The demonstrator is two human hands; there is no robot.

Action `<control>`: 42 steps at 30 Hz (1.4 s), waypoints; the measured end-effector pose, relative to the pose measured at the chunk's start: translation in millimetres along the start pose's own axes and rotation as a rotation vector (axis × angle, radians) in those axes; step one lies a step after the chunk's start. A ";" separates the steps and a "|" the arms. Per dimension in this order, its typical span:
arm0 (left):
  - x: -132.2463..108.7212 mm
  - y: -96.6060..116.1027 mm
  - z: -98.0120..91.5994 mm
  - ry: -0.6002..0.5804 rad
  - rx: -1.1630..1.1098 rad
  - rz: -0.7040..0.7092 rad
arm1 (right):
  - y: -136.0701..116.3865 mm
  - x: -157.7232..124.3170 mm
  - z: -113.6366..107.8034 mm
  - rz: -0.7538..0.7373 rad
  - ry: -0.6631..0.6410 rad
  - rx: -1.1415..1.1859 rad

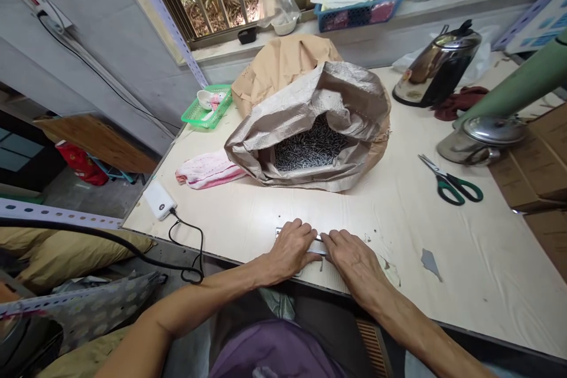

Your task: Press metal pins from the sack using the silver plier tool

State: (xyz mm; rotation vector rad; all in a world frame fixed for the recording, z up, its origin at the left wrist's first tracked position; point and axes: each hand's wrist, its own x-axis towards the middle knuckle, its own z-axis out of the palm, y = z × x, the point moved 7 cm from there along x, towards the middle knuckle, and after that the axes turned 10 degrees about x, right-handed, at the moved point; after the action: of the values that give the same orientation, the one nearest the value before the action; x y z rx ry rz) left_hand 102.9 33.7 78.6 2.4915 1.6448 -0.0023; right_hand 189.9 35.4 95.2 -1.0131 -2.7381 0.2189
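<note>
My left hand (290,248) and my right hand (352,257) lie side by side near the front edge of the cream table (443,230). Both press with curled fingers on a small flat metal piece (318,243) lying on the table between them; most of it is hidden under the fingers. Behind the hands an open brown paper sack (310,124) lies on its side, holding a heap of small dark metal parts (310,147).
Green-handled scissors (452,180) lie to the right. A steel kettle (436,65) and a pot lid (485,136) stand at the back right. A pink cloth (208,168), a white power bank (159,199) with black cable and a green basket (208,106) sit left.
</note>
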 end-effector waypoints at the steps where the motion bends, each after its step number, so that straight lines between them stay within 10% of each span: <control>1: -0.2 0.4 0.9 0.009 0.001 0.002 | -0.8 0.2 -1.1 0.000 0.008 0.011; 9: 1.9 0.1 8.5 0.033 0.001 -0.022 | 11.8 0.9 10.8 0.014 -0.011 0.048; 18: -61.9 -63.4 -43.2 0.473 -0.205 -0.316 | 18.6 -32.8 -8.0 0.014 0.218 0.171; 32: -61.7 -61.7 11.8 -0.090 -0.393 -0.599 | -5.1 -25.3 11.6 0.029 0.221 0.232; 37: -88.6 -43.6 -32.6 0.389 -0.172 -0.382 | -3.5 -24.6 12.3 0.058 0.216 0.256; 42: -123.5 -15.4 -23.2 0.398 0.056 -0.083 | -2.5 -27.3 14.9 0.068 0.246 0.259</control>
State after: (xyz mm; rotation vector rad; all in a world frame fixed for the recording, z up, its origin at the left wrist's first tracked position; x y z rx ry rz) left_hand 37.9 -70.2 110.3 2.5869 1.9141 0.4721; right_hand 204.8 14.7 77.3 -0.9887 -2.3835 0.4181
